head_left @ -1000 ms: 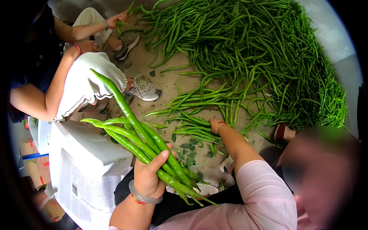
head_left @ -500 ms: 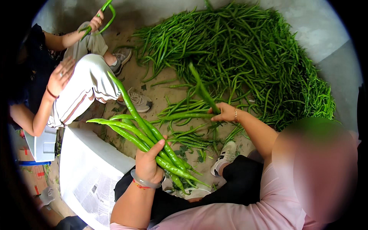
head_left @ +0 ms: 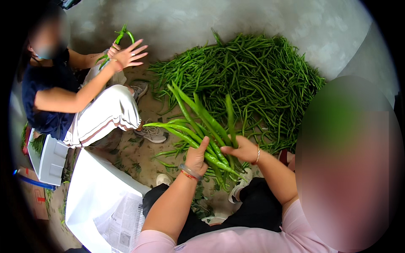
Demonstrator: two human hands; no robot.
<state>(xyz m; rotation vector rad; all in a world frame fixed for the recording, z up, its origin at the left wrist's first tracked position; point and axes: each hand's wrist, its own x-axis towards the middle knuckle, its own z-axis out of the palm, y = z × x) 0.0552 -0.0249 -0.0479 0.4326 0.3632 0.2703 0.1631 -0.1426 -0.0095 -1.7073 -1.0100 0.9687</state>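
My left hand (head_left: 196, 162) is closed round the lower ends of a fan of long green chili peppers (head_left: 185, 131), thumb on top, their other ends spread up and to the left. Close beside it, my right hand (head_left: 240, 149) grips green chili peppers too, one of them (head_left: 230, 116) pointing upward. The two hands nearly meet, and the peppers between them overlap, so which hand holds some of them is hard to tell. Beyond my hands lies a big heap of green chili peppers (head_left: 253, 80) on the floor, with looser ones nearer my feet.
At my left stands a white box (head_left: 90, 177) lined with newspaper (head_left: 120, 219). Farther left are another white crate (head_left: 51, 162) and a cardboard piece (head_left: 36, 198). A seated co-worker (head_left: 50, 101) in dark top holds a few peppers (head_left: 122, 37). A grey wall (head_left: 168, 21) rises behind the heap.
My right hand has come in against the bunch with its peppers. The left hand's bunch has moved right and up. The co-worker's free hand has swung up beside the hand holding peppers.
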